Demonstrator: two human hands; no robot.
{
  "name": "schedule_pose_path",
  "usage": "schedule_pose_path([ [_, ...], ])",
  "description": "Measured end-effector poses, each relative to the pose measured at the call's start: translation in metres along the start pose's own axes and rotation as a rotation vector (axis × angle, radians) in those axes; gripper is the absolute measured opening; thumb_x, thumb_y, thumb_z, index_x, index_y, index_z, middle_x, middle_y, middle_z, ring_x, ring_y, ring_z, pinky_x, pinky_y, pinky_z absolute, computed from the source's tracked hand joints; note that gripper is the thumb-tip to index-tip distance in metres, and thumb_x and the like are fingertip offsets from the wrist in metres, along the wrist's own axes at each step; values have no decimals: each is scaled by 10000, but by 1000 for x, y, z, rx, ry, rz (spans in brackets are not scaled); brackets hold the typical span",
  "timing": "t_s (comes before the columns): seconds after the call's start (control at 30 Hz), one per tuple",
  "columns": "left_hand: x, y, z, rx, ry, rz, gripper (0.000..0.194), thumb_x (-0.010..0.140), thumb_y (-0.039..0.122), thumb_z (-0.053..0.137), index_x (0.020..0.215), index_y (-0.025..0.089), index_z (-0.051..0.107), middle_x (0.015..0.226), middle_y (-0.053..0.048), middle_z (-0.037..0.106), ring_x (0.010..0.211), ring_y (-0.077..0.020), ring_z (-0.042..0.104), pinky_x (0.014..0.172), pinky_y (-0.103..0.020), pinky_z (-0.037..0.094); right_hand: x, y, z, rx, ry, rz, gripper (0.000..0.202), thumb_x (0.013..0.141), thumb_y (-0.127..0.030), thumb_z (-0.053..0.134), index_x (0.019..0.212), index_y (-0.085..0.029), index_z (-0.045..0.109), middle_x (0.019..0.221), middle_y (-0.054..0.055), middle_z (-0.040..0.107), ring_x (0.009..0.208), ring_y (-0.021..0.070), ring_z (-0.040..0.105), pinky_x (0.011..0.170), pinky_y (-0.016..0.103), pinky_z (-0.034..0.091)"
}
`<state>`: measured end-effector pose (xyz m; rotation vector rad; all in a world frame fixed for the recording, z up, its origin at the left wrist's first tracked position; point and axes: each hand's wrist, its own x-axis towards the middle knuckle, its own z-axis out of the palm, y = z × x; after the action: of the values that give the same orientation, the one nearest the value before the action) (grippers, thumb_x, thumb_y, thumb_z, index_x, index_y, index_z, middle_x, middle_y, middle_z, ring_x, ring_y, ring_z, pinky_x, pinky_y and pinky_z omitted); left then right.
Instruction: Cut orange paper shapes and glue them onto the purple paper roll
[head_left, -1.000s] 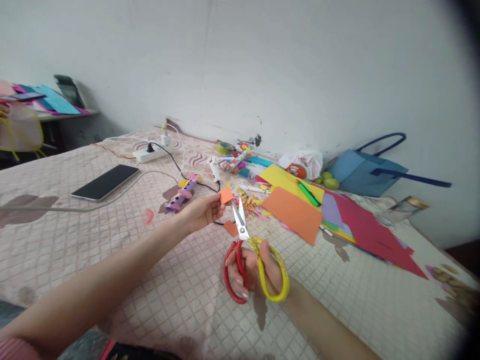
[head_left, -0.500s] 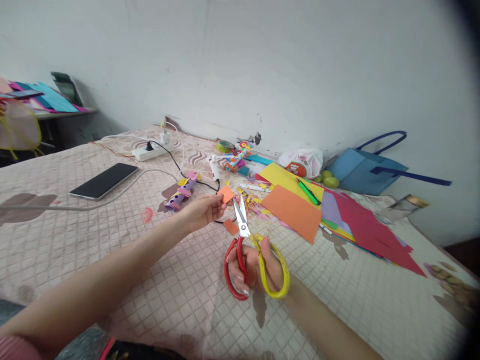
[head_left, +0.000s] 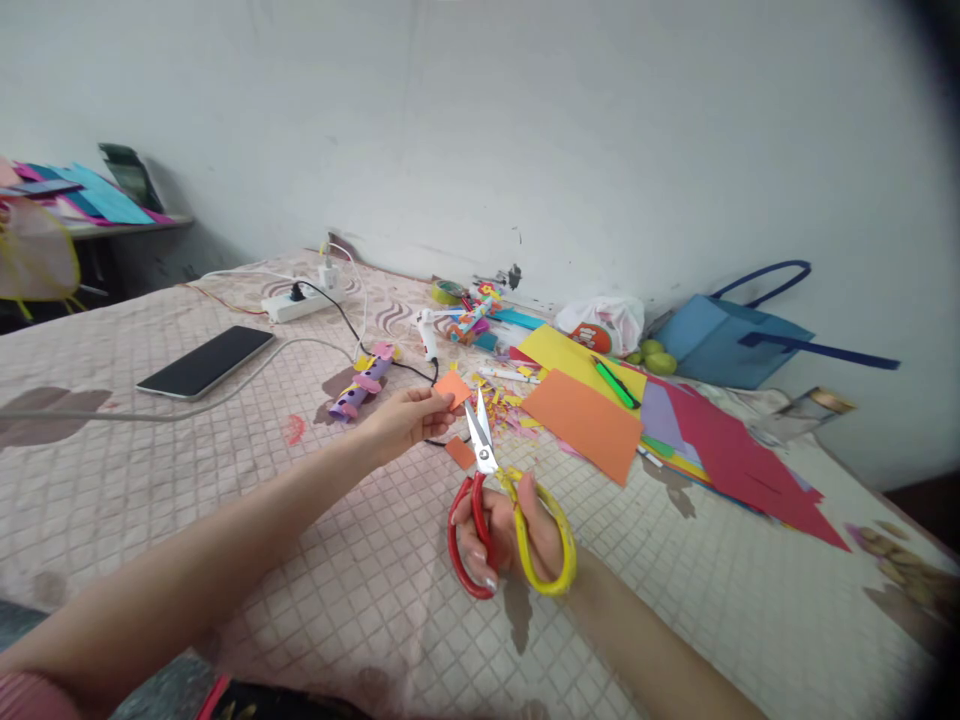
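Between thumb and fingers, my left hand (head_left: 409, 422) pinches a small orange paper piece (head_left: 453, 389). My right hand (head_left: 510, 540) grips a pair of scissors (head_left: 484, 455) with one red and one yellow handle loop. The blades are slightly parted and point up, their tips close to the lower right edge of the paper piece. A second small orange paper piece (head_left: 460, 452) lies on the tablecloth just left of the blades. Beyond the tips are many yellow, pink and orange paper scraps (head_left: 504, 405).
Coloured sheets, including an orange sheet (head_left: 589, 425) and a red one (head_left: 742, 460), lie to the right under a green cutter (head_left: 615, 382). A glue gun (head_left: 428, 335), decorated purple roll (head_left: 361, 388), tablet (head_left: 206, 362) and power strip (head_left: 300, 300) sit left. A blue bag (head_left: 735, 340) stands behind.
The held paper piece is turned slightly, and the scissor blades look a little less parted. Both hands stay in nearly the same place.
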<state>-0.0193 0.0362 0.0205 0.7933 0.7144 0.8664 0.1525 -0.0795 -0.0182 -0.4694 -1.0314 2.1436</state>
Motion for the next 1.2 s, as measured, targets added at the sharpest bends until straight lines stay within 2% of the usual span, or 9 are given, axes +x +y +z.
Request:
schedule_pose_path([
  [0.5,-1,1,-1,7,-24,-13,73,794,124,570,722,108,564,708,-72,670,535,-58,581,525,-144,475,0,-3,0,-4,16,-14,756,742,-759,191,938,-108,521,635,16,507,445,114,494,431,243,351],
  [0.73,3,-4,-8,49,-129,1,82,721,149,662,725,106,593,701,-34,643,519,-35,540,522,-140,450,-1,0,-4,-24,33,-7,739,731,-765,225,934,-116,514,614,1,493,425,107,482,424,235,355],
  [0.87,5,-5,-11,46,-174,-4,105,708,166,677,746,108,599,680,-11,617,517,-31,525,517,-136,435,-1,-1,-3,-10,35,-20,721,749,-753,194,894,-124,515,591,-6,482,401,100,467,410,227,348],
  [1.07,6,-3,-11,47,-179,-19,112,698,158,685,738,101,598,672,-9,607,522,-27,516,529,-136,422,0,-1,-1,1,51,-44,703,768,-737,114,833,-155,503,516,-29,439,336,86,418,360,201,302],
  [1.2,7,-3,-12,57,-191,-21,109,702,161,681,741,103,597,674,-10,609,524,-29,515,537,-147,422,2,-1,1,3,50,-44,668,756,-749,163,783,-166,489,479,-43,420,300,72,366,332,190,287],
])
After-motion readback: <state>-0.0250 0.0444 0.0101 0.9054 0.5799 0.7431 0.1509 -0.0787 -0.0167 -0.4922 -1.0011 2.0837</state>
